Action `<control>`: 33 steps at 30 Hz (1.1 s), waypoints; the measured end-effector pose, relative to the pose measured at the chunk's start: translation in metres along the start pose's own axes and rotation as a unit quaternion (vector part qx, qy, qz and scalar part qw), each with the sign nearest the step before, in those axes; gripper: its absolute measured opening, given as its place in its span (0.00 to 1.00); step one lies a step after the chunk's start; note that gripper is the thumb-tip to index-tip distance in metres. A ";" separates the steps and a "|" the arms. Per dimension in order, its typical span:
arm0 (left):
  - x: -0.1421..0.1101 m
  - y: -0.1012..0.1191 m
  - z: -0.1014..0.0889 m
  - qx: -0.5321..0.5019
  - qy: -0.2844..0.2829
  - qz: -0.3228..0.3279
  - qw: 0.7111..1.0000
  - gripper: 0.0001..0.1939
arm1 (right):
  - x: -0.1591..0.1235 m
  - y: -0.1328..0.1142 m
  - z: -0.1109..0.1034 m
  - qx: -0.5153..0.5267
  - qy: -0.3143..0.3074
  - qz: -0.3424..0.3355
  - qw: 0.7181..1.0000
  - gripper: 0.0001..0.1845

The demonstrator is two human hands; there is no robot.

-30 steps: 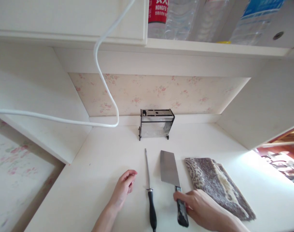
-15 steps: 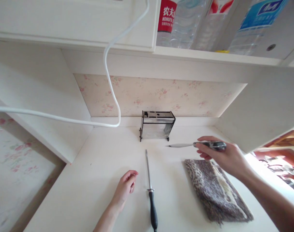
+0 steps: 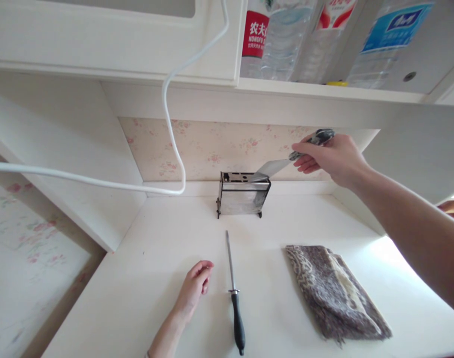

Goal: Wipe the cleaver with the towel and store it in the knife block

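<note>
- Cleaver (image 3: 273, 168) has moved up to rack's (image 3: 238, 201) top right; insertion unclear.
- Right hand (image 3: 340, 155) grips its handle.
- Left hand (image 3: 191, 288) loosely closed, rack's front-left.
- Sharpening steel (image 3: 238, 320) in front.

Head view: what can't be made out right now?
Cleaver's tip, head view: too small to tell whether it is inside the knife holder.
Left hand's palm, head view: hidden by curled fingers.
White cable's ends, head view: cut off by left and top edges.
Bottle tops, head view: cut off above.
</note>
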State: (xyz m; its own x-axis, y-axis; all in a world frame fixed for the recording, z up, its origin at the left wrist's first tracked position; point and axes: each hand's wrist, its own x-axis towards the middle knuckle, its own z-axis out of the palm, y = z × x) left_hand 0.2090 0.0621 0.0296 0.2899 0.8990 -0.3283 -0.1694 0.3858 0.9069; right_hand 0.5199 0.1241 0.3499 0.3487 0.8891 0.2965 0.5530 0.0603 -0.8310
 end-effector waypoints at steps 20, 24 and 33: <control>0.000 -0.001 0.000 0.014 0.006 -0.006 1.000 0.15 | 0.056 -0.015 0.020 -0.058 0.002 0.030 0.998 0.14; -0.001 0.001 0.002 0.019 0.004 -0.006 1.000 0.15 | 0.056 -0.015 0.019 -0.065 0.001 0.022 0.998 0.15; 0.001 0.003 0.002 0.029 -0.003 -0.009 1.000 0.15 | 0.051 -0.020 0.022 -0.061 -0.005 0.019 0.998 0.14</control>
State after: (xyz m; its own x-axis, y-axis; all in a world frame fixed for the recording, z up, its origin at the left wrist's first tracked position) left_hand 0.2102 0.0633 0.0324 0.2978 0.8909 -0.3431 -0.1094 0.3889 0.9148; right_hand 0.5099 0.1782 0.3706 0.3636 0.8944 0.2604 0.6273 -0.0284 -0.7783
